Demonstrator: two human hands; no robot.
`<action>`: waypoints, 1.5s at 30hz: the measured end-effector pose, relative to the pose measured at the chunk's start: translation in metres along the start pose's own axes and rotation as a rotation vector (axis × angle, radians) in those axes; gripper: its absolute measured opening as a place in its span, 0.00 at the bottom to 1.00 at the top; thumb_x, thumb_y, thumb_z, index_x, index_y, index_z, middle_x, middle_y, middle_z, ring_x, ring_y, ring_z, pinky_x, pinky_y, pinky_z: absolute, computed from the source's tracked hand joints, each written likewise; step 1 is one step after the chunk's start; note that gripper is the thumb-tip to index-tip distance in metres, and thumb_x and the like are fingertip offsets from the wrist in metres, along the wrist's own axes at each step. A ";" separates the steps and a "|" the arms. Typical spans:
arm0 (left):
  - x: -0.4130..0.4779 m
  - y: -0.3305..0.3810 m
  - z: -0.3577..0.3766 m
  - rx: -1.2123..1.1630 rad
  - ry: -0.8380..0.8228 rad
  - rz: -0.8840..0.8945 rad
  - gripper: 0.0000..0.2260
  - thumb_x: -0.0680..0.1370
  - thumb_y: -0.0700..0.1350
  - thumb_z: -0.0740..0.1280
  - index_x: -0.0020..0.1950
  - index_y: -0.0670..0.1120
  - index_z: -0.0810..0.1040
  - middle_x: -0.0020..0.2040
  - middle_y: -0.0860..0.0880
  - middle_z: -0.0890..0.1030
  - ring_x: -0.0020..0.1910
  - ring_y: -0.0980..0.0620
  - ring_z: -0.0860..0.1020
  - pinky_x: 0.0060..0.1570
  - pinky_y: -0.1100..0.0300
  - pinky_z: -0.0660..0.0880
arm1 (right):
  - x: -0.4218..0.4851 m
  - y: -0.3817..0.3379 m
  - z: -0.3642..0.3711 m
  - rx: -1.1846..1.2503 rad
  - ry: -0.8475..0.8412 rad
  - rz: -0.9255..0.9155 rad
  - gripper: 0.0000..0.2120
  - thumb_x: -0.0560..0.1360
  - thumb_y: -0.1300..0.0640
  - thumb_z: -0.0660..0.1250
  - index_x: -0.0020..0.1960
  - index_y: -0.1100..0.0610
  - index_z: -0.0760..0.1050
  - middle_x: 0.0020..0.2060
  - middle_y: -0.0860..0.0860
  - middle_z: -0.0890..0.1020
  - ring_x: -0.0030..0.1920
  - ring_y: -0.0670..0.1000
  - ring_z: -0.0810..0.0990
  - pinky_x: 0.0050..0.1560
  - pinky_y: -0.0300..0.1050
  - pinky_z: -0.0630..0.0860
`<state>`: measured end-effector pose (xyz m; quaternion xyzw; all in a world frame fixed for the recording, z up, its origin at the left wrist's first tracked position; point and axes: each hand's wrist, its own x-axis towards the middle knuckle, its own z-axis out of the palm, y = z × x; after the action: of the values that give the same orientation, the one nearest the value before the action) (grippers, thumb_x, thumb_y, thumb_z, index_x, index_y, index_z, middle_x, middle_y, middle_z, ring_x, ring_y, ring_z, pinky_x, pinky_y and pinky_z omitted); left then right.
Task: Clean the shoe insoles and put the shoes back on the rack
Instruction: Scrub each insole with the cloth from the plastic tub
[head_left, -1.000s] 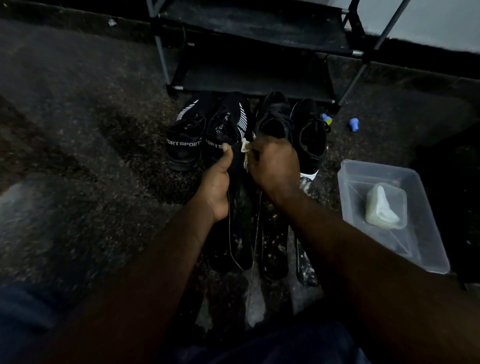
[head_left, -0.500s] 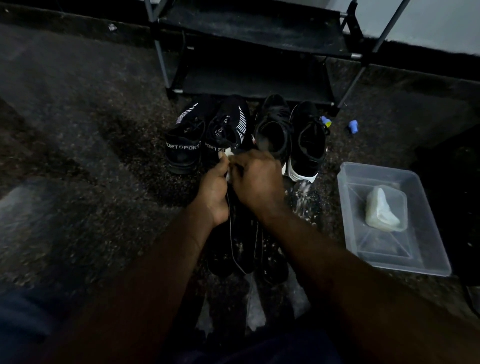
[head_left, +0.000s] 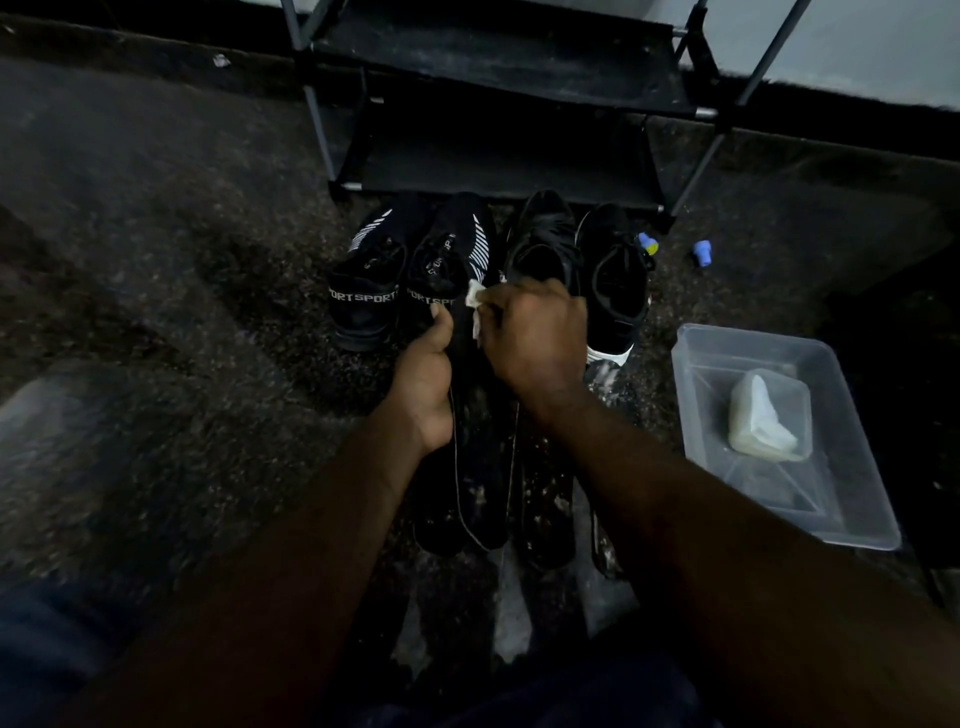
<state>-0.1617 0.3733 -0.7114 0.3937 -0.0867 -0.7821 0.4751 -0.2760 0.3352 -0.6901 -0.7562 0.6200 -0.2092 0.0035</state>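
Wiping cloth (head_left: 474, 300), right hand (head_left: 535, 338) farther up insole (head_left: 483, 478).

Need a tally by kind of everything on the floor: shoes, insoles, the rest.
shoes: 4
insoles: 4 (dim, uncertain)
white cloth: 1
clear plastic tub: 1
pale lump in tub: 1
small blue caps: 2
shoe rack: 1
Total: 14

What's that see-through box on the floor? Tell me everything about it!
The box is clear plastic, rectangular, with rounded corners and no lid. It sits flat on the dark speckled floor, right of the shoes, apart from them. Inside lies a whitish lump. Nobody is touching it.
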 end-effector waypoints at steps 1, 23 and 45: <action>0.001 0.000 0.000 -0.011 -0.008 0.004 0.32 0.82 0.68 0.53 0.66 0.44 0.81 0.63 0.39 0.82 0.59 0.42 0.83 0.63 0.46 0.76 | 0.001 0.005 -0.001 -0.008 -0.020 0.009 0.13 0.76 0.45 0.64 0.55 0.46 0.84 0.51 0.49 0.85 0.54 0.57 0.79 0.52 0.53 0.72; 0.010 0.003 -0.010 0.036 0.156 0.025 0.35 0.81 0.70 0.53 0.70 0.43 0.78 0.65 0.38 0.81 0.59 0.40 0.82 0.53 0.47 0.79 | -0.043 0.006 0.002 0.140 -0.010 -0.156 0.10 0.74 0.50 0.66 0.49 0.51 0.82 0.43 0.50 0.84 0.46 0.58 0.80 0.45 0.52 0.75; 0.013 -0.027 -0.005 0.023 0.165 -0.032 0.34 0.82 0.67 0.55 0.73 0.42 0.75 0.69 0.39 0.79 0.61 0.41 0.81 0.52 0.48 0.80 | -0.088 0.036 0.016 0.598 0.016 0.210 0.05 0.74 0.58 0.71 0.48 0.50 0.80 0.46 0.48 0.81 0.45 0.47 0.79 0.49 0.47 0.77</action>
<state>-0.1795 0.3779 -0.7355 0.4637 -0.0498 -0.7534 0.4636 -0.3176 0.4054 -0.7417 -0.6517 0.6059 -0.3865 0.2425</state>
